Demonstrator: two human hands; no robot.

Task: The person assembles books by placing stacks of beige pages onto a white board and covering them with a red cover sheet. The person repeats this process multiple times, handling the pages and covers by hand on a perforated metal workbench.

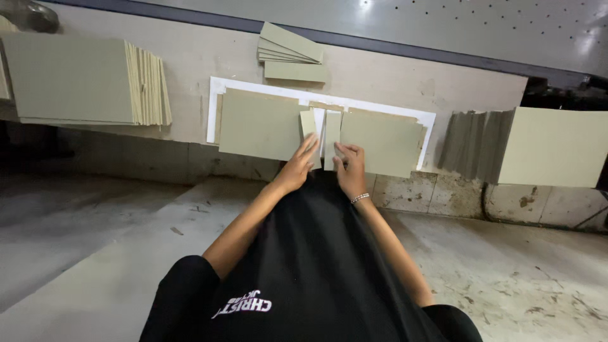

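A white sheet [214, 95] lies on the workbench with two large grey-green boards on it, one on the left [259, 123] and one on the right [380, 142]. Two narrow strips of the same board stand between them. My left hand [297, 166] rests with fingers stretched flat on the lower end of the left strip [308, 121]. My right hand [350, 168], with a bead bracelet at the wrist, has its fingers curled and pinches the lower end of the right strip [332, 126]. Both hands sit close together at the bench's front edge.
A thick stack of boards [69, 79] lies at the bench's left. A small pile of narrow strips [290, 54] sits behind the white sheet. Fanned boards [475, 144] and a large pale board [551, 147] lie at the right. A metal wall [443, 25] backs the bench.
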